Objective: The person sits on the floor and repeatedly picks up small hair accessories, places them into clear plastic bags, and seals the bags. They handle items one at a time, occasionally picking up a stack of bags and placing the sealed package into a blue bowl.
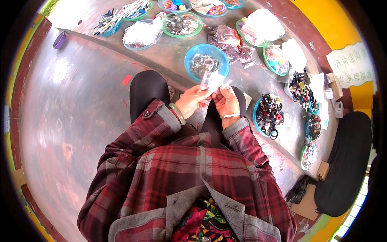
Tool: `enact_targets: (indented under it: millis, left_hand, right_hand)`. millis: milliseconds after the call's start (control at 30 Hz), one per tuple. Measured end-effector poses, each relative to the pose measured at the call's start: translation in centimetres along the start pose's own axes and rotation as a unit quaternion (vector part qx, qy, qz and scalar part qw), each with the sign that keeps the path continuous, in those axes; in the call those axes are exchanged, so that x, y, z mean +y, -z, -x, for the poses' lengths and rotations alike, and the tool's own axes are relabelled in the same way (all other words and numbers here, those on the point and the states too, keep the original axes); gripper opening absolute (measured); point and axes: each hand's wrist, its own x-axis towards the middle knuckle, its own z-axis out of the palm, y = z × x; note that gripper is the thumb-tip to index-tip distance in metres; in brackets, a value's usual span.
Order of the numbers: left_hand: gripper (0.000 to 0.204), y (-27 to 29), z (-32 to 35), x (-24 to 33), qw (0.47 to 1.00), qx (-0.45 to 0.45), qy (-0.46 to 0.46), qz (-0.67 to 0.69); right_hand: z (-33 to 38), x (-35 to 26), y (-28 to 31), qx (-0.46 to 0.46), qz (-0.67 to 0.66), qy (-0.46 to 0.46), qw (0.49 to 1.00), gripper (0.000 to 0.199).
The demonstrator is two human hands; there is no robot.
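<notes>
Head view: two hands (191, 101) (227, 101) hold one clear bag (215, 81).

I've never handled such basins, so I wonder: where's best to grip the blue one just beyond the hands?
Probably the blue basin is best held by its left rim, coming from the left: that round edge is uncovered, whereas clear plastic in the left hand and right hand overlaps the near edge in this view.

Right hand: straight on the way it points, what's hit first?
Apart from the clear plastic bag it is holding, the right hand would probably meet the round blue basin first, though depth is unclear.
</notes>
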Motion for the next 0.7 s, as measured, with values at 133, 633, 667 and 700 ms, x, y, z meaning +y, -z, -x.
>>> enact_targets:
  millis: [133,633,667,700]
  left_hand:
    - [0.032,-0.1,0.2,-0.1,0.999,-0.007,0.038,0.029]
    - [0.019,0.7,-0.6,0.7,0.976,0.141,-0.137,-0.097]
    - [0.019,1.0,-0.7,0.7,0.974,0.135,-0.125,-0.13]
    - [0.019,1.3,-0.9,0.7,0.971,0.13,-0.114,-0.163]
  right_hand:
    - [0.1,-0.1,0.1,-0.026,-0.002,-0.009,1.0,0.004]
    - [0.6,-0.2,-0.3,-0.11,0.203,-0.082,0.969,0.021]
    - [0.8,-0.3,-0.5,-0.126,0.189,-0.072,0.971,0.021]
    - [0.6,-0.4,-0.1,-0.123,0.189,-0.067,0.972,0.021]
